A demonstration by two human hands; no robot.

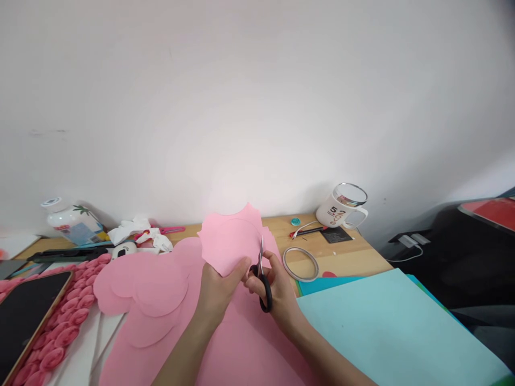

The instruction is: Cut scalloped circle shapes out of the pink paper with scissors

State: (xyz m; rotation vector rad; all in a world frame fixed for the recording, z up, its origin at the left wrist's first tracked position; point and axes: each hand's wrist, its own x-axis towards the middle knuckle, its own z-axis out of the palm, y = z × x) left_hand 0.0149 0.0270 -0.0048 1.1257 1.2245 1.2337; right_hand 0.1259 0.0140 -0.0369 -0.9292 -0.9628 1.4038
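My left hand pinches the lower edge of a pink paper piece, held up off the table. Scalloped cuts run along the paper's top edge, and a faint curved line crosses it. In my right hand is a pair of scissors with black handles, its blades pointing up at the paper's right side. Whether the blades are apart is hard to make out. Under both hands lie large pink sheets. To their left, several rounded pink paper cutouts overlap in a heap.
Light blue sheets cover the table's right side. Behind them are a silver ring, a black card and a white mug. At left are a phone, a pink braided mat, crumpled tissues and a white bottle.
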